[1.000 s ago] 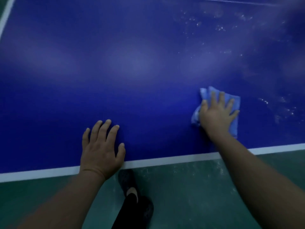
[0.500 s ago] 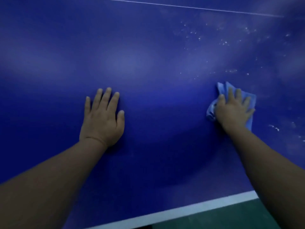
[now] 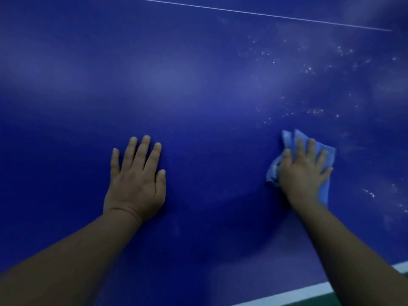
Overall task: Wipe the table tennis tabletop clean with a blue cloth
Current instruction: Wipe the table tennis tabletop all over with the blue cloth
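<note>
The dark blue table tennis tabletop fills the view. My right hand lies flat with spread, straight fingers on a light blue cloth and presses it onto the surface at the right. Cloth edges stick out past the fingertips and on both sides of the hand. My left hand rests palm down, fingers straight, on the bare tabletop left of centre. White specks and smears dot the surface beyond and to the right of the cloth.
A thin white line crosses the tabletop at the far side. The white edge stripe of the table runs along the bottom right, with green floor beyond it.
Both hands have slid farther onto the table, away from the near edge. The view tilted forward, so the floor and shoe dropped out of sight and the far white line came in.
</note>
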Tool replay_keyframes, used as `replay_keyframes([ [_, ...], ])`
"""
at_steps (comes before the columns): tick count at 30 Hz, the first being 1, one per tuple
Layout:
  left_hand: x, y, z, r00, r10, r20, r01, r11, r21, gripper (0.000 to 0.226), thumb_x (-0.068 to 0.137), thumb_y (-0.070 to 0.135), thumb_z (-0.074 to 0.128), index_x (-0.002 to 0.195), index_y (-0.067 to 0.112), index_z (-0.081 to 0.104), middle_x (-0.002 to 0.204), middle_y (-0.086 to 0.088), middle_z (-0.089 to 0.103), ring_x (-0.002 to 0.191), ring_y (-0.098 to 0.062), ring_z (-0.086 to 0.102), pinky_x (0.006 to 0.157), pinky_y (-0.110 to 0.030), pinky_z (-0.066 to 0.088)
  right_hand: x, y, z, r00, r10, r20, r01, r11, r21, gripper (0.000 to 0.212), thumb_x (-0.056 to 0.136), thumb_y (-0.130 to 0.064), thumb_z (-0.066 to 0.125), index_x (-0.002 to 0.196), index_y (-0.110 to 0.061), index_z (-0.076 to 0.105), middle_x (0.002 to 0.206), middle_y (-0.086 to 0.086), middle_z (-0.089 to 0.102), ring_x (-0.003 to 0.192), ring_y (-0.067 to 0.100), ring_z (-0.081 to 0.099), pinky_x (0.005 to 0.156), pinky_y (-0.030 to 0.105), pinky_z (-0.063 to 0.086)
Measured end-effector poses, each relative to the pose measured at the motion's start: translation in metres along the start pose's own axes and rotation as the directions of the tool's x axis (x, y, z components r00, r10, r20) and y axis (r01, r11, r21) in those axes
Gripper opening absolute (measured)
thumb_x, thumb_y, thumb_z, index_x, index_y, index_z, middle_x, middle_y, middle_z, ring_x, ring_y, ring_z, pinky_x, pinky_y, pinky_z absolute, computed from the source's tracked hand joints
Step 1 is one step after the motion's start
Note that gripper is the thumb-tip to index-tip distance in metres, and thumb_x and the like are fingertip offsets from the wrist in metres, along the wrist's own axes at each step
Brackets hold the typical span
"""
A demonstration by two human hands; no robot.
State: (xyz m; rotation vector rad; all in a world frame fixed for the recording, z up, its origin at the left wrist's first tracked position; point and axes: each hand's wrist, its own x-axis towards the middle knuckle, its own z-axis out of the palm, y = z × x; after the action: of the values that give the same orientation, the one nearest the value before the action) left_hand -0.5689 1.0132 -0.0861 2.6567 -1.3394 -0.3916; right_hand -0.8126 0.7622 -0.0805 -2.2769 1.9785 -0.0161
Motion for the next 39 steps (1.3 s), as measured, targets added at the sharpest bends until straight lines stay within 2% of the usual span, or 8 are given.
replay_keyframes([
  [5, 0.0, 0.0, -0.002, 1.0, 0.012, -0.029, -0.013, 0.999, -0.041, 0.067, 0.095, 0.045, 0.019, 0.156, 0.019, 0.027, 0.165, -0.002, 0.016, 0.153, -0.02, 0.002, 0.123, -0.05, -0.003, -0.063, -0.078, 0.023, 0.622, -0.778, 0.09, 0.782, 0.622, -0.029, 0.057, 0.1, -0.053, 0.031, 0.154, -0.035, 0.033, 0.164, -0.002, 0.026, 0.153, 0.033, 0.014, 0.119, 0.063, 0.009],
  [13, -0.006, -0.005, -0.015, 0.981, -0.097, -0.168, 0.015, 0.902, -0.431, 0.057, 0.094, 0.023, 0.039, 0.147, 0.005, 0.042, 0.158, -0.011, 0.031, 0.15, -0.023, 0.018, 0.124, -0.043, 0.001, -0.05, -0.144, 0.028, 0.598, -0.798, 0.074, 0.799, 0.601, 0.011, 0.057, 0.1, -0.05, 0.036, 0.154, -0.032, 0.033, 0.164, 0.001, 0.025, 0.153, 0.036, 0.011, 0.119, 0.064, 0.005],
  [18, -0.096, -0.045, -0.015, 0.921, -0.238, -0.307, 0.143, 0.943, -0.301, 0.048, 0.095, 0.019, 0.039, 0.133, -0.004, 0.056, 0.146, -0.023, 0.047, 0.137, -0.041, 0.04, 0.118, -0.056, 0.023, -0.106, -0.112, 0.031, -0.611, -0.775, 0.164, 0.789, -0.579, 0.204, 0.05, 0.1, -0.048, 0.039, 0.147, -0.032, 0.047, 0.159, 0.004, 0.037, 0.15, 0.039, 0.019, 0.117, 0.065, 0.01],
  [20, -0.139, -0.041, -0.005, 0.928, -0.251, -0.276, 0.181, 0.95, -0.255, 0.051, 0.094, 0.025, 0.037, 0.131, -0.005, 0.058, 0.143, -0.024, 0.049, 0.134, -0.044, 0.043, 0.115, -0.06, 0.025, -0.071, -0.12, 0.021, -0.786, -0.572, 0.233, 0.615, -0.761, 0.206, 0.051, 0.102, -0.05, 0.039, 0.149, -0.032, 0.045, 0.161, 0.002, 0.033, 0.152, 0.035, 0.016, 0.119, 0.061, 0.01],
  [27, -0.178, -0.019, 0.021, 0.927, -0.277, -0.251, 0.242, 0.957, -0.163, 0.058, 0.094, 0.032, 0.038, 0.145, 0.003, 0.045, 0.155, -0.019, 0.036, 0.146, -0.036, 0.027, 0.119, -0.058, 0.015, -0.043, -0.2, 0.02, -0.049, -0.982, 0.183, 0.998, -0.039, 0.057, 0.053, 0.103, -0.049, 0.037, 0.154, -0.036, 0.033, 0.165, -0.003, 0.022, 0.154, 0.033, 0.009, 0.12, 0.06, 0.006],
  [32, -0.179, -0.023, 0.026, 0.948, -0.243, -0.205, 0.224, 0.968, -0.113, 0.055, 0.097, 0.033, 0.035, 0.143, 0.008, 0.05, 0.154, -0.016, 0.039, 0.146, -0.034, 0.027, 0.12, -0.057, 0.015, -0.099, -0.047, 0.023, -0.663, -0.718, 0.21, 0.748, -0.624, 0.226, 0.049, 0.103, -0.051, 0.035, 0.15, -0.037, 0.038, 0.163, 0.0, 0.028, 0.152, 0.039, 0.012, 0.118, 0.063, 0.004],
  [34, -0.179, -0.023, 0.026, 0.95, -0.246, -0.194, 0.234, 0.969, -0.084, 0.055, 0.097, 0.033, 0.034, 0.143, 0.008, 0.05, 0.154, -0.016, 0.039, 0.146, -0.034, 0.027, 0.12, -0.057, 0.016, -0.058, -0.01, 0.01, -0.67, -0.696, 0.258, 0.742, -0.634, 0.217, 0.05, 0.103, -0.052, 0.035, 0.152, -0.038, 0.035, 0.165, -0.003, 0.022, 0.153, 0.036, 0.011, 0.119, 0.062, 0.007],
  [39, -0.174, -0.009, 0.021, 0.935, -0.322, -0.151, 0.317, 0.947, -0.058, 0.059, 0.097, 0.036, 0.029, 0.146, 0.008, 0.046, 0.157, -0.015, 0.035, 0.148, -0.034, 0.024, 0.12, -0.056, 0.011, 0.028, -0.047, -0.001, 0.322, -0.937, 0.136, 0.946, 0.324, -0.007, 0.058, 0.097, -0.05, 0.031, 0.153, -0.031, 0.035, 0.161, 0.007, 0.033, 0.15, 0.039, 0.019, 0.116, 0.065, 0.017],
])
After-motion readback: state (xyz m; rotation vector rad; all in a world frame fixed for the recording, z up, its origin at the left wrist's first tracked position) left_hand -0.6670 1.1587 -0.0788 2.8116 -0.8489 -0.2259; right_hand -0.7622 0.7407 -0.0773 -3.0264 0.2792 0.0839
